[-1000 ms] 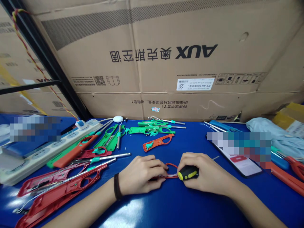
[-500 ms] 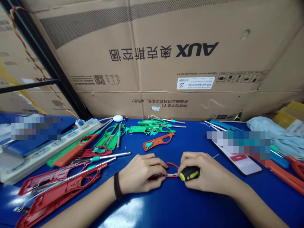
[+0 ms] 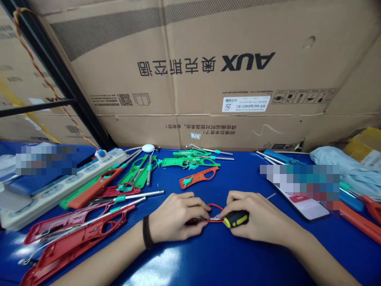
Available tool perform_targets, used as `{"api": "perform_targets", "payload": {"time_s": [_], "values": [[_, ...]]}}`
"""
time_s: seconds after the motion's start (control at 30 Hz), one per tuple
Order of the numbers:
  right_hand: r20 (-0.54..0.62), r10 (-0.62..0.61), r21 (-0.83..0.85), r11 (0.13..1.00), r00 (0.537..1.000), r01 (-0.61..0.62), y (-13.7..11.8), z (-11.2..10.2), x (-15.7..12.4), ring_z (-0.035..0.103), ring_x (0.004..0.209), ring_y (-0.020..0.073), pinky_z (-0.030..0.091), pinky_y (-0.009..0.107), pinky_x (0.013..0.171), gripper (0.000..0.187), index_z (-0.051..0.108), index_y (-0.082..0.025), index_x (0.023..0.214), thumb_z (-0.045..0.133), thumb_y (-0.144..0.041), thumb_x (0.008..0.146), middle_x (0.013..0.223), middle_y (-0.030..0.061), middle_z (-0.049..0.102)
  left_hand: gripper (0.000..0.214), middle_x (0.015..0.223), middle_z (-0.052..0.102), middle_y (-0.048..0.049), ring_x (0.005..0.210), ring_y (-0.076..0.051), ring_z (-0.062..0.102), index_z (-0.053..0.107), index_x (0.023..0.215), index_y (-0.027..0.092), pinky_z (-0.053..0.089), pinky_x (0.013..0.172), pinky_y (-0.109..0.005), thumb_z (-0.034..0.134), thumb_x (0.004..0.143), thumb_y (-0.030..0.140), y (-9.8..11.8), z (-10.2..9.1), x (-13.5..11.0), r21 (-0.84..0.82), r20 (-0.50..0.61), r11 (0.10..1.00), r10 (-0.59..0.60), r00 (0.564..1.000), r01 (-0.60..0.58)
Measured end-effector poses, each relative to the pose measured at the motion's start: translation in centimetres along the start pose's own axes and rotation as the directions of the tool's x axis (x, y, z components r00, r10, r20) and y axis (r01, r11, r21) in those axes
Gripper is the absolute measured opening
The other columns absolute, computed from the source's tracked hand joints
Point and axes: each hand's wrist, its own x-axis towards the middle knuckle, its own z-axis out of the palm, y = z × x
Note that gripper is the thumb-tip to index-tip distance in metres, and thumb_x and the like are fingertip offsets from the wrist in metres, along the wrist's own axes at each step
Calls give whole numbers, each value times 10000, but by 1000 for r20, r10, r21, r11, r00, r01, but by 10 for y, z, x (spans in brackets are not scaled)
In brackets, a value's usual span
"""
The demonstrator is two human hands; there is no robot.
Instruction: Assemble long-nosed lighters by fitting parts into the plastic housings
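My left hand [image 3: 178,216], with a dark band at the wrist, is closed around a red lighter casing [image 3: 214,221] on the blue table. Most of the casing is hidden under its fingers; the trigger loop shows between the hands. In my right hand [image 3: 260,216] is a screwdriver [image 3: 236,219] with a black and yellow handle, its thin shaft pointing back to the right. The right thumb and fingertips pinch at the casing's right part, close to a small whitish piece. An orange lighter half [image 3: 199,177] with a turquoise trigger lies just beyond.
Red lighter shells [image 3: 80,242] with metal tubes lie at left, beside a white power strip [image 3: 56,186]. Green lighter parts [image 3: 190,159] are at the back. A phone [image 3: 297,198], orange lighter [image 3: 361,222] and blue cloth [image 3: 342,167] lie right. Cardboard [image 3: 184,91] stands behind.
My right hand and the screwdriver handle have shifted very slightly left. The whitish piece at the right fingertips shows more clearly. My left hand stays in place.
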Motion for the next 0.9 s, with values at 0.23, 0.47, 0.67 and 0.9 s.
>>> {"api": "perform_targets", "payload": {"time_s": [0.23, 0.47, 0.67, 0.9], "values": [[1, -10, 45, 999, 1000, 10, -2, 3, 2, 586, 729, 106, 365, 198, 651, 304, 694, -304, 875, 581, -100, 681, 857, -59, 605, 140, 1028, 683, 47, 868, -136, 617, 645, 975, 233, 465, 806, -245, 559, 864, 225, -1, 1, -1, -17, -6, 1000, -5, 1000, 5], [7, -21, 91, 996, 1000, 20, -3, 5, 4, 596, 747, 115, 368, 192, 658, 224, 666, -248, 796, 585, -80, 672, 834, -48, 622, 111, 965, 688, 44, 816, -126, 617, 658, 933, 238, 469, 770, -227, 588, 848, 243, 1, 0, 0, -19, 6, 1000, -10, 1000, 10], [25, -48, 39, 998, 999, 47, -8, 4, 4, 595, 755, 130, 375, 206, 666, 249, 675, -255, 814, 580, -72, 674, 855, -36, 626, 132, 985, 690, 24, 813, -134, 611, 668, 937, 237, 469, 735, -229, 567, 855, 215, 5, 0, 0, 31, 3, 999, 9, 1000, -9], [36, -59, -6, 998, 998, 60, -10, 3, 2, 590, 740, 135, 378, 214, 654, 246, 676, -251, 811, 571, -78, 671, 850, -24, 624, 121, 1022, 686, 33, 787, -133, 599, 666, 869, 218, 459, 671, -227, 545, 870, 213, 7, -2, 1, 102, 17, 994, 46, 999, -48]]}}
